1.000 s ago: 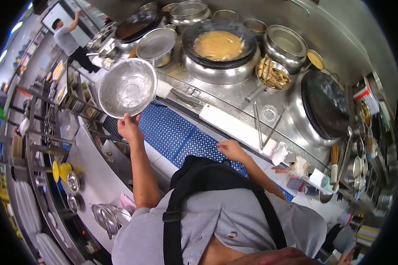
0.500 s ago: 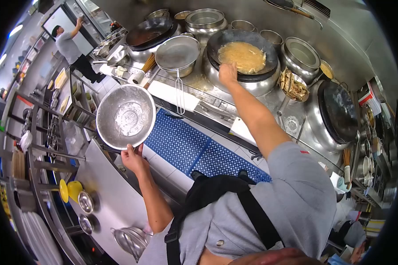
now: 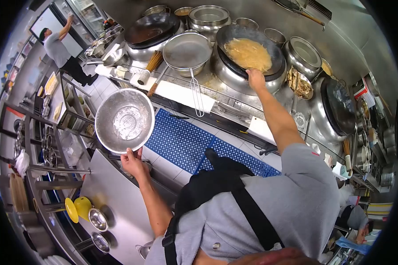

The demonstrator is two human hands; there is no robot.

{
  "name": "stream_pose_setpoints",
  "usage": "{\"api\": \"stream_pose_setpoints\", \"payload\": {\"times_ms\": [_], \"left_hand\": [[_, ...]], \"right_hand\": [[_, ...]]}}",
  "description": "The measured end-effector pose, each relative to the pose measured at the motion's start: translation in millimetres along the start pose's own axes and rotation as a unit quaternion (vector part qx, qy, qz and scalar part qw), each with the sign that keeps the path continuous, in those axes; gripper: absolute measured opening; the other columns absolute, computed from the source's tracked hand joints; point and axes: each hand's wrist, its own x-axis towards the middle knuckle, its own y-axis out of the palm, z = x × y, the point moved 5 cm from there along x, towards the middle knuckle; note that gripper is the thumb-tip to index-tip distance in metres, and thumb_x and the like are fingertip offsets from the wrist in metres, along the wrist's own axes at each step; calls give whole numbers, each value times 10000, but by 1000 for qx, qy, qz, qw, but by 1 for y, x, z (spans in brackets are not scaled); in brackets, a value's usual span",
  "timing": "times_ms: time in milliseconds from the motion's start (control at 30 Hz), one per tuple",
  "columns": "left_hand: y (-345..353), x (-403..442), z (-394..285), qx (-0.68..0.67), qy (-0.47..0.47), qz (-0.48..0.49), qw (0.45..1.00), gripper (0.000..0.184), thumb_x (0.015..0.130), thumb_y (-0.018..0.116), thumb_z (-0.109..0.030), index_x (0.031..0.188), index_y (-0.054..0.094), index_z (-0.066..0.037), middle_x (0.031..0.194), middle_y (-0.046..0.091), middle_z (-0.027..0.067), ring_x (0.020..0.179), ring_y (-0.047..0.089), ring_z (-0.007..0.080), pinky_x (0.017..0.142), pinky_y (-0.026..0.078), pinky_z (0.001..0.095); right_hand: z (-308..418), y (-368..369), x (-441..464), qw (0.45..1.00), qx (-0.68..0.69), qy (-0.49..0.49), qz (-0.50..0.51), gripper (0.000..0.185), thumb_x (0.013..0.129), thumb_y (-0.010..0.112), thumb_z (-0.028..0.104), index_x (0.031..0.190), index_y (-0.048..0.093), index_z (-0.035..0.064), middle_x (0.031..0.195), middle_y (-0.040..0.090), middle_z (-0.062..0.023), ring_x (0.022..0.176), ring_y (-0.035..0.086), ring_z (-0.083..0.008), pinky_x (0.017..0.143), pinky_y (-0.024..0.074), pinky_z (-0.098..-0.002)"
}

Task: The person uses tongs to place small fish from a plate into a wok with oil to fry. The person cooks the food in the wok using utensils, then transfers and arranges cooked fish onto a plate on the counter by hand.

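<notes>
My left hand (image 3: 135,164) grips the near rim of a shiny metal colander (image 3: 124,121), holding it out over the gap between counter and stove. A ring of small holes shows in its bottom and nothing lies inside. My right hand (image 3: 255,80) is closed on the near rim of a dark wok (image 3: 229,34) on the stove. Pale yellow liquid food (image 3: 248,54) lies in the wok, which looks tilted. The fingertips of this hand are partly hidden.
A round strainer (image 3: 188,51) rests over a pot left of the wok. A ladle of fried pieces (image 3: 300,84) lies to the right. More woks (image 3: 152,28) stand at both sides. Steel bowls (image 3: 98,219) sit on the counter behind. A co-worker (image 3: 59,51) stands far left.
My body and view have shifted. My right hand stays at the wok's near rim, and the food has slid toward that hand. The colander stays held in my left hand.
</notes>
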Motion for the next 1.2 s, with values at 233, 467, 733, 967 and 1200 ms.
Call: {"api": "stream_pose_setpoints", "payload": {"times_ms": [233,467,733,967,1200], "left_hand": [[21,84,41,32,-17,25,999,137,1022,542,-112,929,502,-19,938,629,96,809,668,176,735,650,355],[57,182,60,56,-39,41,997,137,1007,564,-101,922,506,-11,924,610,96,796,653,190,682,642,351],[77,260,46,9,-21,-29,999,177,983,584,-78,838,499,-25,778,523,47,661,578,162,558,558,309],[-8,386,63,-48,-62,-127,989,152,987,562,-65,876,482,1,864,582,102,766,685,238,672,661,425],[-84,502,35,-58,-62,-191,978,127,973,545,-34,873,497,27,848,584,116,685,638,192,623,653,358]], "right_hand": [[13,-3,2,997,18,76,-28,318,982,565,284,949,697,-4,985,688,-237,975,642,-417,875,487,-494],[69,-11,2,972,-45,39,-229,298,931,629,250,981,704,-34,1020,701,-212,1024,643,-384,935,492,-466],[395,35,-13,790,501,-95,341,258,938,655,145,1147,707,3,995,744,-127,864,707,-179,783,544,-304],[555,164,-33,661,452,-175,573,289,919,693,149,1159,697,-9,969,753,-121,864,696,-138,781,544,-285],[690,263,-2,666,342,-337,571,333,893,711,225,1157,707,23,983,743,-167,868,715,-220,805,545,-330]]}}
